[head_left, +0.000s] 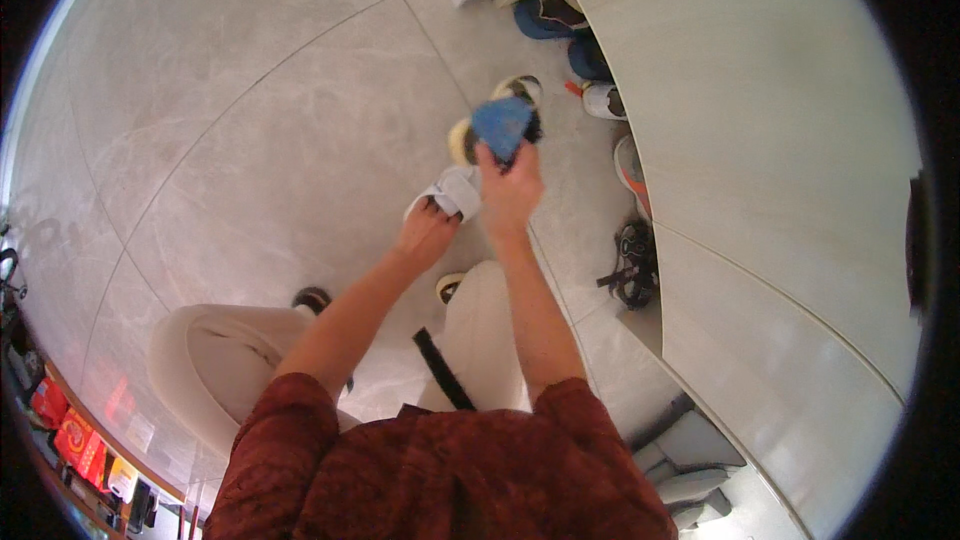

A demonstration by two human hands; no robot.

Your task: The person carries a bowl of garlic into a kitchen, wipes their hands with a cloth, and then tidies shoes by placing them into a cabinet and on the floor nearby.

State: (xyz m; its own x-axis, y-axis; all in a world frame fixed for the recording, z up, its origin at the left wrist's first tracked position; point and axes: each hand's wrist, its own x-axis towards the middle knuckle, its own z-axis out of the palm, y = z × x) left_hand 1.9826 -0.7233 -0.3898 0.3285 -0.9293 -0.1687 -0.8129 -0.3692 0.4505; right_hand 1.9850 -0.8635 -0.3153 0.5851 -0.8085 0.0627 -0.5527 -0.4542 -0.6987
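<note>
right fingers (527,157) closed on a blurred blue triangular object (501,121), left fingers (428,217) gripping a rounded white slipper (460,186)

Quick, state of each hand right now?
Left hand: closed, holding a white shoe.
Right hand: closed, holding a blue object, too blurred to identify.

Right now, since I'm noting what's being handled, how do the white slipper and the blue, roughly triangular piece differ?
The white slipper touches the left hand; the blue, roughly triangular piece is gripped by the right hand. The slipper looks rounded, the blue piece angular. The slipper sits lower in the view, the blue piece higher. Each has a hand on it.
</note>
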